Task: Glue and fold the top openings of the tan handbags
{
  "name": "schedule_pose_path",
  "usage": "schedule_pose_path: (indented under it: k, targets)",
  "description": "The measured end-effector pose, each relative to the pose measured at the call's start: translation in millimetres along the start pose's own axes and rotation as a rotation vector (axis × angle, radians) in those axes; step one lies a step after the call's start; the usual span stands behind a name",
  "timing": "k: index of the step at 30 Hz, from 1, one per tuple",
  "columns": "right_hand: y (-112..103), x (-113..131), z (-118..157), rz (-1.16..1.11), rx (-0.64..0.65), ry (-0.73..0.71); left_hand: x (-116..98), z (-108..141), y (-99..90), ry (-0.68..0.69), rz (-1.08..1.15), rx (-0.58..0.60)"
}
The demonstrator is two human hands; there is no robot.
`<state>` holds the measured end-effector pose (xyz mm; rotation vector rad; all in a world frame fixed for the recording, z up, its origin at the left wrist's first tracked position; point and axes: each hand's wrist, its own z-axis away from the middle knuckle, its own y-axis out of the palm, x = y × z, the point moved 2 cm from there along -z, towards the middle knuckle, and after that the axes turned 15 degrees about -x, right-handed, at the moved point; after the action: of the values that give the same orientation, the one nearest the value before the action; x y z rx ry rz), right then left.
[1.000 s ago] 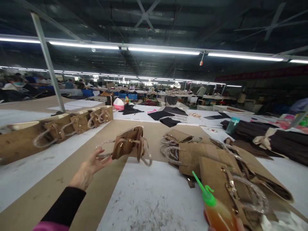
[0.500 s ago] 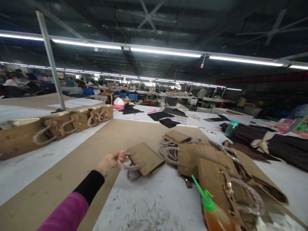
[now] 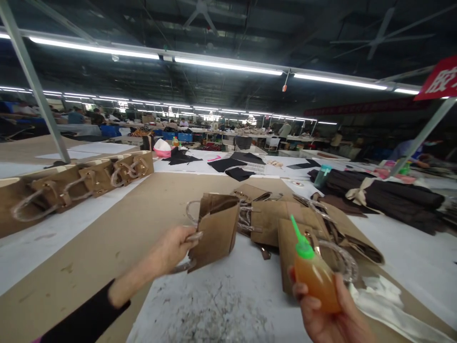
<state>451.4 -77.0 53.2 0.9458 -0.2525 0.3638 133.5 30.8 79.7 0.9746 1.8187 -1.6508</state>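
Note:
My left hand (image 3: 174,250) is closed round the plastic-wrapped handle of a tan handbag (image 3: 216,233). The bag is tilted up on its side over the white, stained table covering (image 3: 214,305). In my right hand (image 3: 321,305) is a squeeze bottle (image 3: 316,278) of amber liquid, its green nozzle (image 3: 298,233) pointing up and to the left. Behind the bottle lies a heap of tan handbags (image 3: 271,214) with wrapped handles, partly hidden by the bottle and by one another.
A row of standing tan bags (image 3: 96,176) lines the left side. White cloth (image 3: 389,305) lies at the right, with dark bundled fabric (image 3: 396,195) and a teal cup (image 3: 322,176) beyond. Black pieces (image 3: 228,164) are farther back. A metal post (image 3: 39,90) rises at left.
The handbag in my left hand has been lifted and turned more upright. My right hand has come up holding the bottle. The view has shifted to the right.

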Motion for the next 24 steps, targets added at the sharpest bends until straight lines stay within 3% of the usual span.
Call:
schedule_pose_path:
  k: [2,6,10,13,17,22,24]
  targets:
    - [25.9,-1.9,-1.0,-0.021,0.037,-0.015,-3.3,31.4,11.5,-0.009,-0.074,0.016]
    - [76.4,-9.8,-15.7,-0.080,-0.006,-0.119,10.0,77.7,33.7,-0.116,-0.005,0.127]
    - [114.7,-19.8,-39.4,-0.043,0.038,-0.130,25.5,93.7,39.4,-0.159,-0.102,0.216]
    - [128.6,-28.7,-57.7,0.017,0.074,-0.099,31.8,97.4,37.5,-0.248,-0.069,0.248]
    - [132.6,-38.8,-75.3,0.044,0.084,-0.081,23.9,89.8,24.4,-0.361,0.028,0.287]
    - [134.1,-44.6,-80.8,0.063,0.108,-0.073,-16.7,38.4,-1.1,-0.139,-0.151,-0.017]
    - [135.4,-45.7,-80.4,0.074,0.118,-0.075,-34.0,12.6,4.9,-0.029,-0.182,-0.018]
